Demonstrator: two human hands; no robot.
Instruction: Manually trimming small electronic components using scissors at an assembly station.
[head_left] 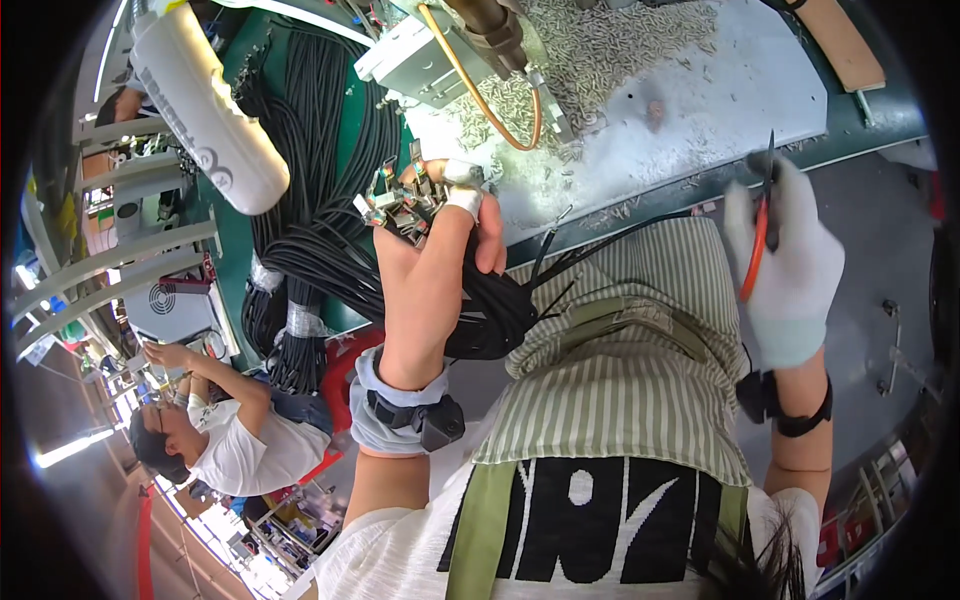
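Head view: left hand (432,262) clamped round thick black cable bundle (490,305), metal-clipped ends (395,207) pointing up toward cluttered white desk (720,95). Right hand (790,262), white-gloved, gripping orange-handled cutters (758,225), well apart to bundle's right, blades up.

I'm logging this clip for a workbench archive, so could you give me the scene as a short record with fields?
setting: workbench strewn with small metal bits
left hand: bare, fingertips taped, gripping a bundle of black cables with metal connector ends
right hand: in a white glove, holding orange-handled cutters
wrists: a dark strap on each
lap: striped apron
nearby: more black cable bundles, a white cylinder, another person seated at lower left
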